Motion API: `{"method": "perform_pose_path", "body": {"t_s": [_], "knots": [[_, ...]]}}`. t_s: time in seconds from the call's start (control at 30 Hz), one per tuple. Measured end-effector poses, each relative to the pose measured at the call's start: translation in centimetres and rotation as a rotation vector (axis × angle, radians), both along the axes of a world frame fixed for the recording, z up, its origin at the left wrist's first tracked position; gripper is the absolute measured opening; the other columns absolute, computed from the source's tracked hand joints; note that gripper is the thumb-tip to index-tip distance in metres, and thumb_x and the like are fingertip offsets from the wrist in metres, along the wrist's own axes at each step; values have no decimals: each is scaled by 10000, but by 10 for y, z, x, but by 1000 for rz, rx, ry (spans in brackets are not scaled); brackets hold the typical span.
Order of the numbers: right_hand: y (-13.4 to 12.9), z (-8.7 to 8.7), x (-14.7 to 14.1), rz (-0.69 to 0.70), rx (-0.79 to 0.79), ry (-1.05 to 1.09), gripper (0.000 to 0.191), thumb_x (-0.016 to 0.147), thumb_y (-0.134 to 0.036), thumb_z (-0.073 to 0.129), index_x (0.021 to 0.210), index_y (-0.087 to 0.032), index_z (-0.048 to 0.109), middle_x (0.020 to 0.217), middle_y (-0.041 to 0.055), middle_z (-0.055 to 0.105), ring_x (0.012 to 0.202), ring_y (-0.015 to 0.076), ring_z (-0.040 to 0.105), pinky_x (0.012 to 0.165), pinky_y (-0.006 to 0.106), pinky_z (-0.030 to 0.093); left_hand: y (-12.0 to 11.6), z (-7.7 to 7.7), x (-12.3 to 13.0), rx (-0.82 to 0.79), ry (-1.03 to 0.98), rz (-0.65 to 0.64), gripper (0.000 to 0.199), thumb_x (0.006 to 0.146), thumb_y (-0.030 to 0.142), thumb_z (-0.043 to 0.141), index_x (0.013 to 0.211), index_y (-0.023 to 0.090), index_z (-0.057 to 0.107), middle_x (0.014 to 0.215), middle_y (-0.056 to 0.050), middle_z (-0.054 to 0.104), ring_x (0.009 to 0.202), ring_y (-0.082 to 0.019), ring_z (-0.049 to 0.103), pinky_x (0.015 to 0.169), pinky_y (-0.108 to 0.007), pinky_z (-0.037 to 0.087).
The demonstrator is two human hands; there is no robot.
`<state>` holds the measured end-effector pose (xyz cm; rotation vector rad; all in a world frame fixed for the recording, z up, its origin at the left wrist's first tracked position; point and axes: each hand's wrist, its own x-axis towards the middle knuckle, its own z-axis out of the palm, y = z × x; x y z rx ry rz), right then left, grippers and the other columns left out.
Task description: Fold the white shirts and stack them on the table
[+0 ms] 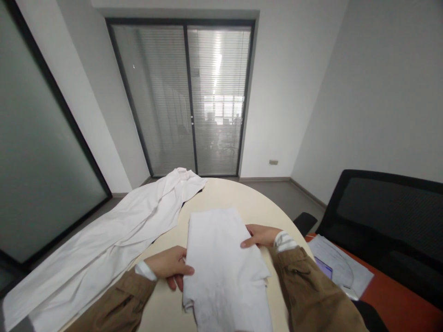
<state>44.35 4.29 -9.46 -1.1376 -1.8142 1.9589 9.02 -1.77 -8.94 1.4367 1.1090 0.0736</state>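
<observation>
On the far side, a dark-framed glass partition [218, 138] with pale horizontal blinds stands in a white wall [290, 83], and a small rectangular greyish plate [273, 162] sits low to its right. A large black-framed frosted-glass panel [38, 124] fills the left. Near right, a black mesh-backed chair [391, 221] has an orange-red seat [398, 293] bearing white paper [353, 269] and a purple-screened phone [324, 267].

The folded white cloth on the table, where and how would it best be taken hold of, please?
Probably by its two long side edges, one from each side, pinching from above and below: the cloth lies flat in layers, and the left hand and right hand are at those edges.
</observation>
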Motion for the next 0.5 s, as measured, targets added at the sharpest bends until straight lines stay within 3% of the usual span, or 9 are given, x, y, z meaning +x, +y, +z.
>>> {"method": "perform_pose_path", "body": {"t_s": [0.07,0.17,0.3,0.37,0.5], "knots": [[3,-3,-1,-41,56,1,602,583,-386,865,1101,-169,650,1095,79,722,993,253,673,823,346,549,2,-1,2,136,23,62,438,660,454,737,952,145,633,657,-20,671,534,-170,628,473,-250,469],[11,-8,-4,-235,175,-12,609,576,-406,868,1076,-166,617,1037,76,726,951,249,680,816,360,549,8,-7,7,407,43,254,365,666,472,697,813,158,582,563,45,555,503,-148,556,489,-254,414],[16,-8,-3,-506,253,-78,653,633,-473,834,1125,-182,518,909,51,714,774,200,683,679,316,546,17,-17,9,663,-11,476,389,761,470,599,990,161,548,612,31,607,606,-175,604,578,-267,421],[13,-3,2,-500,196,-156,683,634,-486,836,1141,-190,488,882,44,702,693,180,666,583,281,519,16,-20,8,630,-6,499,469,789,463,579,1131,150,504,596,34,616,577,-180,607,562,-267,416],[1,5,10,-267,80,-171,737,582,-392,876,1174,-199,483,1012,69,697,780,215,684,562,271,519,7,-23,9,446,-13,387,639,753,369,639,1301,143,401,568,78,572,424,-142,513,447,-242,333]]}}
